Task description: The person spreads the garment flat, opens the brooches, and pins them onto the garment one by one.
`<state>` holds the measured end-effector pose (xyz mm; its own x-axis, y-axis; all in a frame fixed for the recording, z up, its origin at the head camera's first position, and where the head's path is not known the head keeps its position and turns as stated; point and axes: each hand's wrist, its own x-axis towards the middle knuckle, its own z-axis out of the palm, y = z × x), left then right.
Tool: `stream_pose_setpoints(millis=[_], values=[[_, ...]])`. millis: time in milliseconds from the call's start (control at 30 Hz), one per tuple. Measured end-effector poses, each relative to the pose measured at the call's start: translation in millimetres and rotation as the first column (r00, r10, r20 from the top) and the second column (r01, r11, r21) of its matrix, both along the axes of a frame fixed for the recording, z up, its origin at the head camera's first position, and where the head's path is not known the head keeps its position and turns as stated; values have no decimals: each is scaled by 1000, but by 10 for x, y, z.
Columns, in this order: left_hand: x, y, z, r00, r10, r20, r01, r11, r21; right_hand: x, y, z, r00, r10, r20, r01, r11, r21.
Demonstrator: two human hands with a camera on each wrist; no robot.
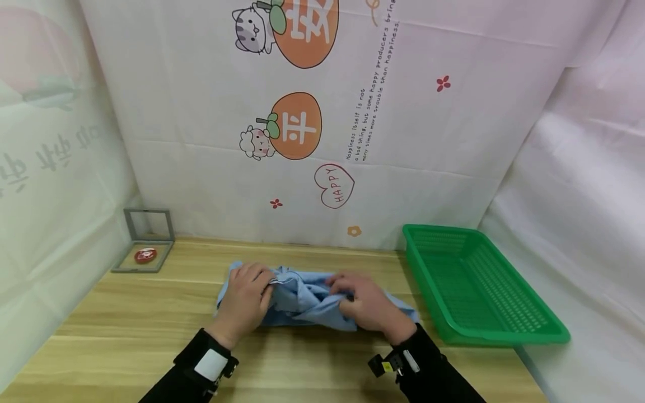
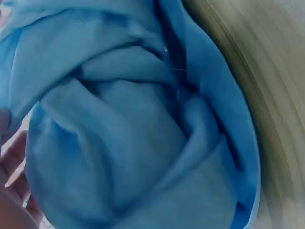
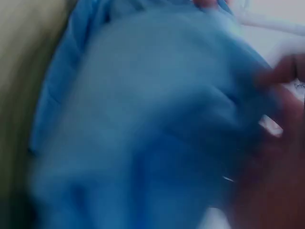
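A crumpled light blue cloth (image 1: 307, 302) lies bunched on the wooden table, its folds spread between the two hands. My left hand (image 1: 245, 299) grips the cloth's left part, with the thumb in front and the fingers behind a fold. In the left wrist view, loose folds of the cloth (image 2: 128, 133) fill most of the picture, and the hand (image 2: 16, 186) shows at the left edge. On the right side, my right hand (image 1: 367, 302) pinches a fold with curled fingers. The right wrist view is blurred, with the cloth (image 3: 138, 95) beside the hand (image 3: 271, 167).
To the right stands a green perforated plastic basket (image 1: 438, 291). At the table's far left is a small grey hinged frame (image 1: 163, 257) with a round red piece (image 1: 145, 256) on it. A printed white curtain (image 1: 201, 140) hangs behind the table (image 1: 126, 341).
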<state>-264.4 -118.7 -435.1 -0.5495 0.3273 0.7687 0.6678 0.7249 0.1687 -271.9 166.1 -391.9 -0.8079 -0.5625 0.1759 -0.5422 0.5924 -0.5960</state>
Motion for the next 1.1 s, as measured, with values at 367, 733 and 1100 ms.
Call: stream_pose_setpoints(millis=[367,733,1100], values=[[67,-30,-40,972,57,227,-60,998,8,85,35,-288,905,-43,423,-84,957,277],[140,-184,-48,946,-151,287,146,989,39,59,71,-470,981,-181,73,138,907,398],[155,-202,-225,792,174,585,-5,961,-278,84,50,-436,978,-174,-116,200,939,281]])
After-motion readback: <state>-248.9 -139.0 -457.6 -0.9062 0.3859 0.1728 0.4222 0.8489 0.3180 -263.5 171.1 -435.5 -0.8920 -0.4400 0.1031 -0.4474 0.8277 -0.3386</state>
